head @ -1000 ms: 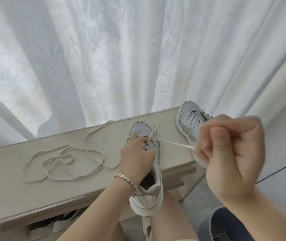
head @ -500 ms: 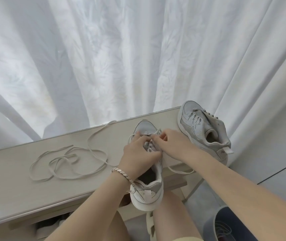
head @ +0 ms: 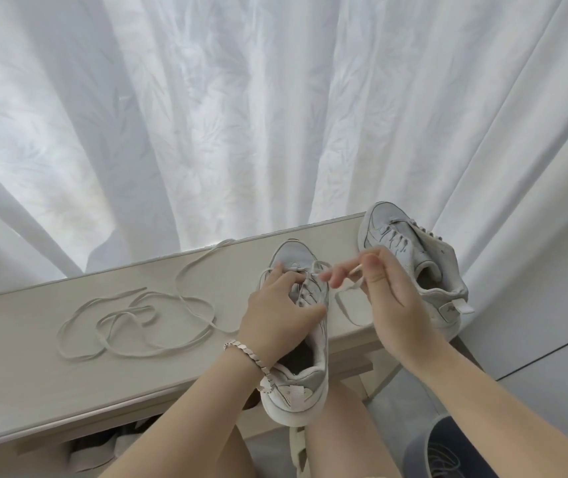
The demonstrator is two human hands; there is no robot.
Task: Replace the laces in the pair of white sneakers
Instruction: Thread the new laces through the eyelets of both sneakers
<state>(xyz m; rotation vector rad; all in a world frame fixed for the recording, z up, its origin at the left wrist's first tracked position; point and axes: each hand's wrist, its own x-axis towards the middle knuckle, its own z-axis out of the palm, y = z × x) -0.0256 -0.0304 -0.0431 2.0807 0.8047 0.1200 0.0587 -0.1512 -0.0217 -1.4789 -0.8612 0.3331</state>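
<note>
- Pale wood lies under everything: the bench (head: 17, 357) runs across in front of me, and a white curtain (head: 275, 115) hangs close behind it.
- The near sneaker (head: 306, 377) sits at the bench's front edge with its toe pointing away from me. Its heel hangs over the edge above my knees.
- My left hand (head: 275, 312) is on top of that shoe. The fingers are curled over the eyelets and tongue and the thumb is pressed to the upper, so I am gripping it.
- My right hand (head: 386, 294) is raised just right of the toe. Thumb and forefinger pinch the lace (head: 346, 289) near its tip, and the other fingers fan out loosely.
- Below the pinch the lace droops in a slack loop onto the bench between the two shoes. My hand hides where it goes after that.
- The second sneaker (head: 410, 257) stands at the bench's right end, already laced and apart from the near one.
- A loose lace (head: 138, 326) lies in coils on the bench to the left of my left hand. One strand trails to the far edge by the curtain.
- A bracelet (head: 248, 355) circles my left wrist.
- A dark bin (head: 448, 450) sits on the floor at lower right, and more shoes (head: 93, 450) show dimly under the bench.
</note>
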